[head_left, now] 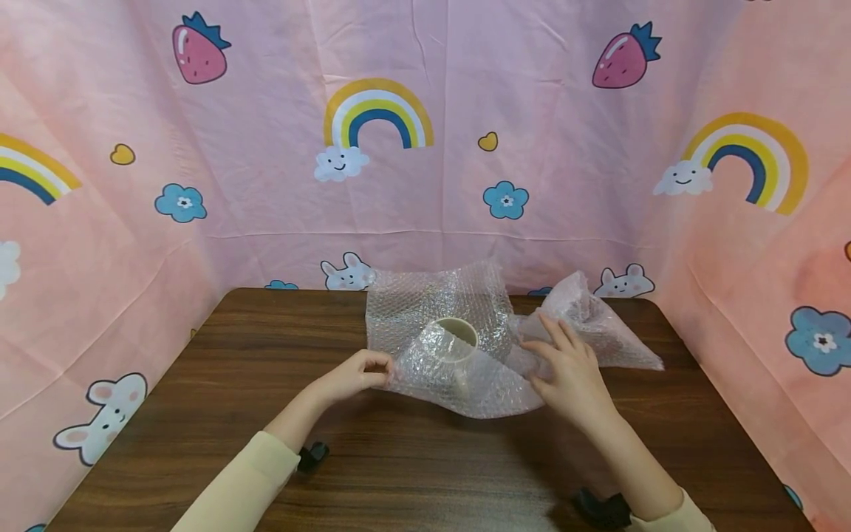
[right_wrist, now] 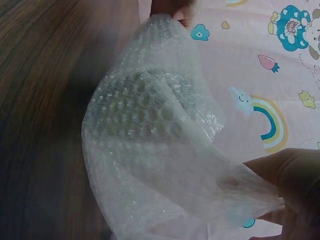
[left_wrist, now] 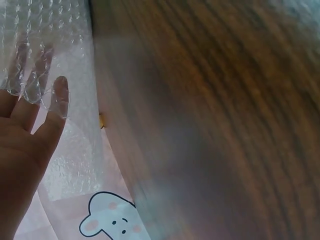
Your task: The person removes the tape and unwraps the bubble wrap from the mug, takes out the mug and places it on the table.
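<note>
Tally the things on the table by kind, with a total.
Bubble wrap sheets: 2, one around the cup, one crumpled to the right
Cups: 1
Hands: 2, left hand pinching the wrap, right hand on it
Total: 5

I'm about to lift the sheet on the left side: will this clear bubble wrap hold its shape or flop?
The clear bubble wrap sheet will probably flop: it already drapes and creases over the beige cylindrical cup. It looks light. Lifting only at the left hand may let the cup roll out.
</note>
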A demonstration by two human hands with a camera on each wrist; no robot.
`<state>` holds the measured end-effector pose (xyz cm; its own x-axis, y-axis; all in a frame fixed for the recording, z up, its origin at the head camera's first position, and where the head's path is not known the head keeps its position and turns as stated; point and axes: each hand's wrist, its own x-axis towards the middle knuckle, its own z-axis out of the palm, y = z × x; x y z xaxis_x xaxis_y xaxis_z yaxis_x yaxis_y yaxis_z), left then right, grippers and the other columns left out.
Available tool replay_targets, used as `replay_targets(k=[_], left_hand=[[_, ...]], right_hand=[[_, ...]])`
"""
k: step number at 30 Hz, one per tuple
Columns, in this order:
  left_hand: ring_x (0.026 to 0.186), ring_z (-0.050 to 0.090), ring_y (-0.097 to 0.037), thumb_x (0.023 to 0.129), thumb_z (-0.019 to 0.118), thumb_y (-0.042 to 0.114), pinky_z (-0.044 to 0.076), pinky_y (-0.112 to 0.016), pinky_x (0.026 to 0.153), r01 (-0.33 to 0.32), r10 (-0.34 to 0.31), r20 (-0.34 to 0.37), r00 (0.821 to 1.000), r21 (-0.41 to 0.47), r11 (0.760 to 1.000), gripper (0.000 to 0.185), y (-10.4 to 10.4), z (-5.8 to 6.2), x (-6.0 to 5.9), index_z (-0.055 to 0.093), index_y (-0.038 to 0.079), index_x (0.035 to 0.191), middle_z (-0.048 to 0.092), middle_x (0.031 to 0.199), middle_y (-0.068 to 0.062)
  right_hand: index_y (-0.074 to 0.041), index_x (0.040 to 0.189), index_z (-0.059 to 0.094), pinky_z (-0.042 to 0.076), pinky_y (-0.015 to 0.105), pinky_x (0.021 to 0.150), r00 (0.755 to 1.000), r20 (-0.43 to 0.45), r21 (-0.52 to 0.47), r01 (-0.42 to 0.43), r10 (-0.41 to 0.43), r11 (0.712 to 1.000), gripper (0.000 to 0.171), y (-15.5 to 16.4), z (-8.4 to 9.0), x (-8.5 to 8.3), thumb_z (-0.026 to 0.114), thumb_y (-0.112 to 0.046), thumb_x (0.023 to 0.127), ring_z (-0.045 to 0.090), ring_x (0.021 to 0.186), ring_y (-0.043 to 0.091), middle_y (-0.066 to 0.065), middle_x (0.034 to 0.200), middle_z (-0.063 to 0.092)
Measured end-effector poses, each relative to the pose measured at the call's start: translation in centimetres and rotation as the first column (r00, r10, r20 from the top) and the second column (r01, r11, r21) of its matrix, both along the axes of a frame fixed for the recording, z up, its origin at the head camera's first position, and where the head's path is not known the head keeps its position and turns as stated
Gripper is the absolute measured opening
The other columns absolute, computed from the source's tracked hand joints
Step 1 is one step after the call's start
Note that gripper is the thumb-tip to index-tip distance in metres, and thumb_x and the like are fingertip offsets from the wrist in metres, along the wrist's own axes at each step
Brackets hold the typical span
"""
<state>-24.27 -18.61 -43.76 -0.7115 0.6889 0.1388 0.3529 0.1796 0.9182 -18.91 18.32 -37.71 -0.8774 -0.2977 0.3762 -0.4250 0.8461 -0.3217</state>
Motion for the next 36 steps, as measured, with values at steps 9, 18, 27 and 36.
replay_targets(k=[9,18,27,36], left_hand=[[0.073,0.044,-0.013,0.100,0.036,0.020,0.039,-0.034,0.076,-0.077,0.084,0.070,0.994,-0.097,0.992,0.035,0.0,-0.1,0.5,0.050,0.006,0.071,0.043,0.070,0.001],[0.121,0.048,-0.036,0.104,0.039,0.030,0.035,-0.053,0.101,-0.156,0.180,0.059,0.982,-0.283,0.946,0.045,0.1,-0.6,0.6,0.069,-0.003,0.106,0.058,0.124,-0.019],[0.118,0.054,-0.030,0.101,0.047,0.039,0.042,-0.047,0.097,-0.098,0.112,0.018,0.994,-0.363,0.927,0.047,0.6,-1.0,0.6,0.063,0.001,0.123,0.061,0.124,-0.012],[0.132,0.039,-0.035,0.094,0.058,0.045,0.033,-0.049,0.104,-0.077,0.068,-0.036,0.997,-0.456,0.886,0.056,0.8,-1.3,0.9,0.057,0.003,0.132,0.047,0.140,-0.021]], right_hand=[[-0.012,0.110,0.072,0.030,0.069,0.092,0.998,-0.049,0.067,0.028,-0.025,0.997,0.041,0.3,-0.2,0.5,0.084,-0.012,0.070,0.032,0.130,0.046,0.016,0.149,0.036],[-0.017,0.105,0.075,0.021,0.070,0.098,1.000,-0.013,0.292,0.012,-0.009,0.956,0.042,0.0,-0.7,1.1,0.087,-0.020,0.066,0.035,0.130,0.045,0.014,0.139,0.050],[-0.007,0.118,0.067,0.026,0.063,0.102,0.960,0.240,0.271,-0.208,0.144,0.940,0.062,-0.4,-3.6,0.6,0.088,-0.030,0.065,0.046,0.122,0.041,0.015,0.126,0.059],[-0.002,0.129,0.058,0.028,0.061,0.102,0.894,0.399,0.126,-0.274,0.205,0.953,0.072,0.3,-5.1,0.1,0.086,-0.029,0.068,0.042,0.127,0.043,0.024,0.135,0.049]])
